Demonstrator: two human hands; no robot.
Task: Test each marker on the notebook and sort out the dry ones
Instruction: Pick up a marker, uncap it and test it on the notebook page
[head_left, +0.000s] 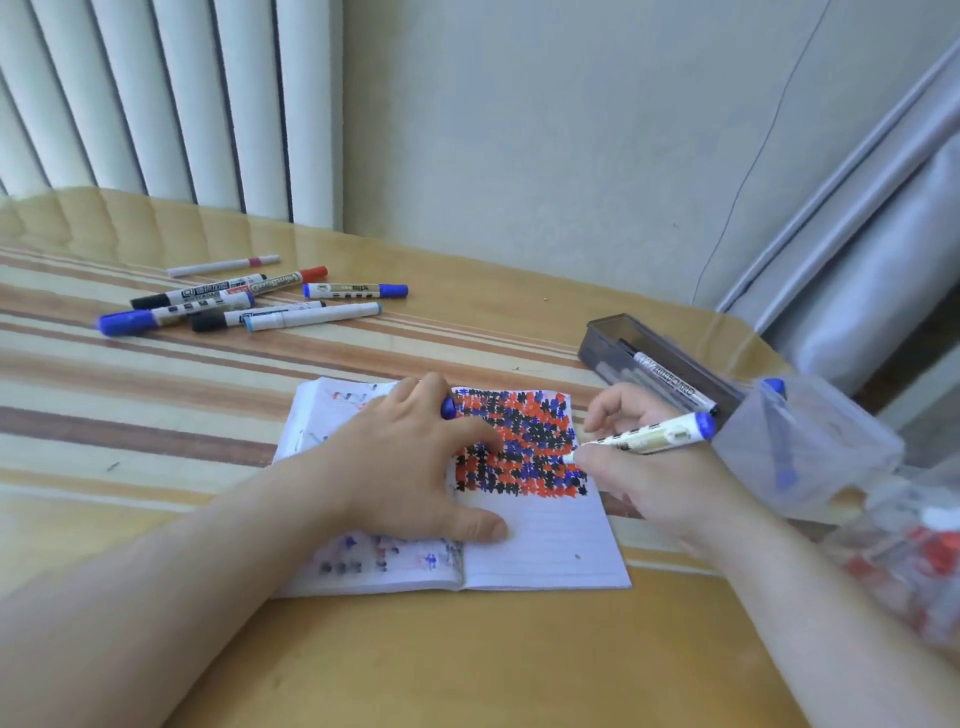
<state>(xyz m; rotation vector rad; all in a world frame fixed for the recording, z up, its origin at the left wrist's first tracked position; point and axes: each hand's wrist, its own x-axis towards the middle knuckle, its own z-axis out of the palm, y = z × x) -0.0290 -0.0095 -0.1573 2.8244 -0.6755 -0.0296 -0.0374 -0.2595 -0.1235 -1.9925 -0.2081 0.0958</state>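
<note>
An open notebook (545, 540) is laid near the front edge of the table (467, 665), its right page filled in the upper half with rows of red, blue and black marks. The left hand (410, 467) is spread flat over the fold and left page, pressing the notebook down; a blue cap (448, 408) is seen tucked between its fingers, though how it is gripped cannot be told. A marker (649, 434) with a white barrel and blue end is held in the right hand (654, 483), the fingers closed round it near the tip, and the tip is set at the right edge of the marked page.

Toward the far left of the table a loose pile of markers (234, 306) is spread, with blue, black and red caps; a separate blue marker (356, 291) lies just to its right, and a thin white pen (223, 266) lies behind the pile. By the right edge a dark open box (602, 343) is placed, with a black-tipped marker (670, 382) resting in it. Just beside it, nearer the front, a clear plastic cup (841, 457) is seen holding a blue pen (779, 431). A clear bag (904, 561) with red and white contents, too blurred to identify, lies at the right front corner.
</note>
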